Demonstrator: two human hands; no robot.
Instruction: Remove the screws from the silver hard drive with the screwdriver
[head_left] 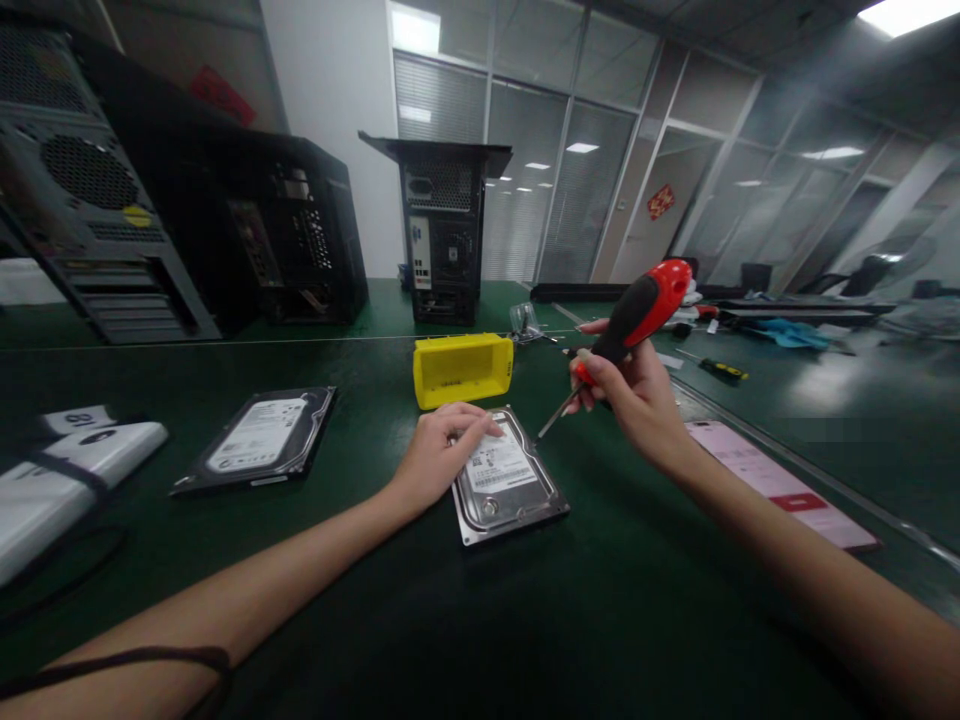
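Observation:
A silver hard drive point(517, 492) lies label up on the green table in front of me. My left hand point(446, 450) grips it from the left, its fingers laid across the far end of the label. In my right hand point(626, 385) is a red and black screwdriver point(637, 310), the fingers wrapped round the lower handle. Its shaft slants down to the left, with the tip at the drive's far right edge; whether the tip sits in a screw is too small to tell. Just behind the drive stands a yellow plastic bin point(463, 370), its open side facing me.
Another hard drive point(259, 437) lies to the left, beside a white device point(90, 465) with a black cable. Computer cases point(446, 235) stand at the back. To the right are a pink-screened phone point(772, 480) and a yellow-black screwdriver point(721, 369).

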